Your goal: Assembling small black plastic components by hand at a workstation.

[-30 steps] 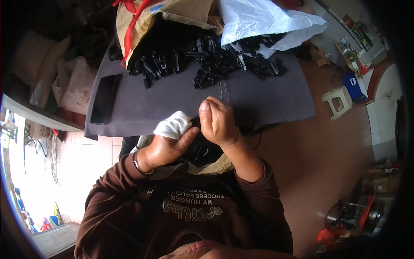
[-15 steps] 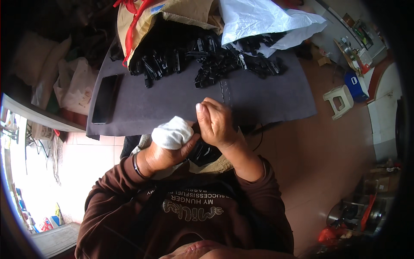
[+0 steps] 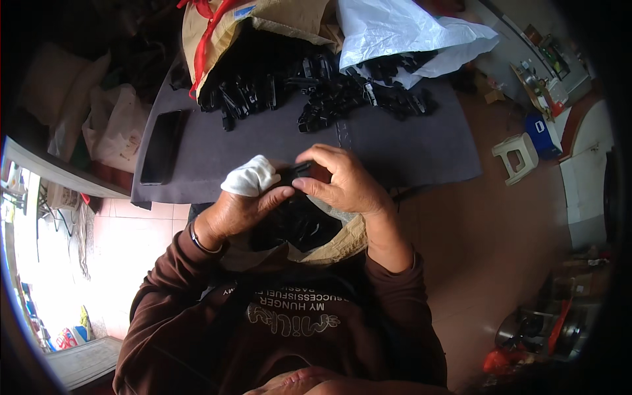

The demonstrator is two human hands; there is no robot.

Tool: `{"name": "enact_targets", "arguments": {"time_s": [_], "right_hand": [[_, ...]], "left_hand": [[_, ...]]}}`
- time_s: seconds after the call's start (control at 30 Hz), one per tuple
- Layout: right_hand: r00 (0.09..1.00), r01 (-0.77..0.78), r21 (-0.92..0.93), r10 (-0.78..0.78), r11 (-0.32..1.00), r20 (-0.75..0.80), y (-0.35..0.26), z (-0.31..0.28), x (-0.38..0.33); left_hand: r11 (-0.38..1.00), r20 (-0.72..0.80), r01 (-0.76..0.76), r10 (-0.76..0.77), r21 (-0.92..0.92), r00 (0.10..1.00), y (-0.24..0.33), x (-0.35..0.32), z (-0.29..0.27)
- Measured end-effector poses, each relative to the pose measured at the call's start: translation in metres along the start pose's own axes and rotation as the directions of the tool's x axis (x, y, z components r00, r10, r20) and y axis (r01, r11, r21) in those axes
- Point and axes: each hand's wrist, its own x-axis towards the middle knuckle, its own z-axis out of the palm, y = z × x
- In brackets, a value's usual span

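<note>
Between my two hands, just off the table's near edge, is a small black plastic piece (image 3: 297, 172). My right hand (image 3: 352, 183) pinches its right end between thumb and curled fingers. A white cloth covering (image 3: 250, 176) hides the fingers of my left hand (image 3: 234, 212), whose bare thumb presses toward the piece's left end. Below the hands, on my lap, an open tan sack (image 3: 347, 242) holds more black pieces (image 3: 296, 227). Beyond my hands, a pile of similar black plastic pieces (image 3: 329, 102) lies on the grey-covered table (image 3: 230, 155).
A tan sack with a red ribbon (image 3: 204, 46) and a white woven sack (image 3: 395, 29) spill pieces at the table's far side. A black phone (image 3: 161, 148) lies at the left. A cream stool (image 3: 515, 158) and a blue box (image 3: 541, 135) stand on the floor at right.
My right hand has turned and opened out from a closed pose, baring the black piece. My left hand has shifted slightly left and up, and more of the lap sack shows.
</note>
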Motion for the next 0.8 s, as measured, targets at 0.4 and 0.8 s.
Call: {"name": "enact_targets", "arguments": {"time_s": [0.4, 0.8], "right_hand": [[0.979, -0.093, -0.136, 0.116, 0.986, 0.168, 0.002, 0.008, -0.004], [0.765, -0.604, -0.613, 0.153, 0.51, -0.626, 0.059, -0.077, -0.014]], "left_hand": [[0.712, -0.276, -0.149, 0.445, 0.686, 0.852, -0.066, 0.065, -0.073], [0.6, 0.001, -0.134, 0.217, 0.789, 0.976, -0.093, 0.161, -0.068]]}}
